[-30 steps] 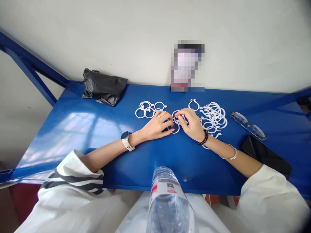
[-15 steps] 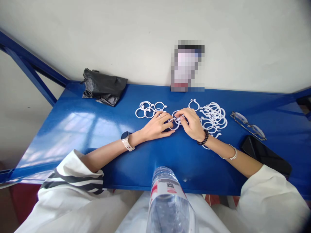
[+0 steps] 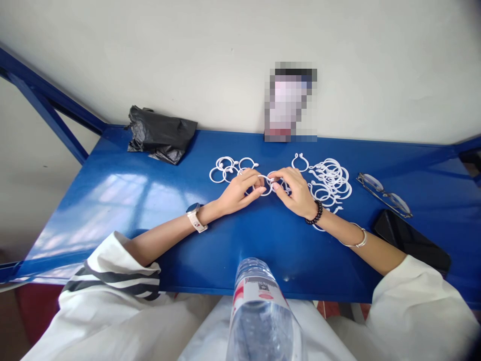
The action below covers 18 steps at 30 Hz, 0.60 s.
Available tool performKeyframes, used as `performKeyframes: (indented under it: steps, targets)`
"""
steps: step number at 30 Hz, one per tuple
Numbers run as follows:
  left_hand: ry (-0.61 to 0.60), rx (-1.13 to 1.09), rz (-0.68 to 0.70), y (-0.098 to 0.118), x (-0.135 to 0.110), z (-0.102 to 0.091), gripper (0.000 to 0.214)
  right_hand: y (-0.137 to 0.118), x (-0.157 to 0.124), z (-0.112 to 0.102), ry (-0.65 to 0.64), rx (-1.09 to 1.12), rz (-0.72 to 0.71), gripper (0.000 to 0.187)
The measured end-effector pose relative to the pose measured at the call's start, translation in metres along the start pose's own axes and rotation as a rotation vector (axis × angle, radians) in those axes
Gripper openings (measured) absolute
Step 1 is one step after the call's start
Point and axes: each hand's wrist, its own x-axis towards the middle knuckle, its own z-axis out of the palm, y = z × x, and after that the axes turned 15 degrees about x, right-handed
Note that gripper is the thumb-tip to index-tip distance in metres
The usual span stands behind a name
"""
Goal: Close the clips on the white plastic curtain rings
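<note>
A white plastic curtain ring (image 3: 266,194) is held between my two hands just above the blue table. My left hand (image 3: 240,193) pinches its left side with thumb and fingers. At the ring's right upper side, my right hand (image 3: 296,193) closes thumb and forefinger on its knobbed end. More white rings lie partly hidden beneath and behind my right fingers. Beyond my left hand is a small group of rings (image 3: 217,175). A larger tangled pile (image 3: 343,175) lies right of my right hand, with a single open ring (image 3: 299,163) near it.
A crumpled black plastic bag (image 3: 161,133) lies on the blue table (image 3: 180,260) at the back left. A blurred-out upright object (image 3: 287,108) leans against the wall. Eyeglasses (image 3: 385,194) and a black phone (image 3: 409,240) lie right. A water bottle (image 3: 259,311) stands close to me.
My left hand has shifted slightly up and its fingers have closed on the ring. The ring has moved a little up and left, its end now pinched by my right fingers.
</note>
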Motion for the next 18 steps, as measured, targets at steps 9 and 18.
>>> performKeyframes:
  steps: [9,18]
  targets:
    - [0.008,0.004,-0.006,0.0010,0.0000,-0.0002,0.033,0.0000,0.0008,0.0009,0.009,-0.005,-0.043,0.012]
    - [-0.025,0.013,0.026,-0.0001,-0.0001,-0.0003,0.033,-0.0011,0.0011,0.0005,0.001,0.021,-0.063,0.013]
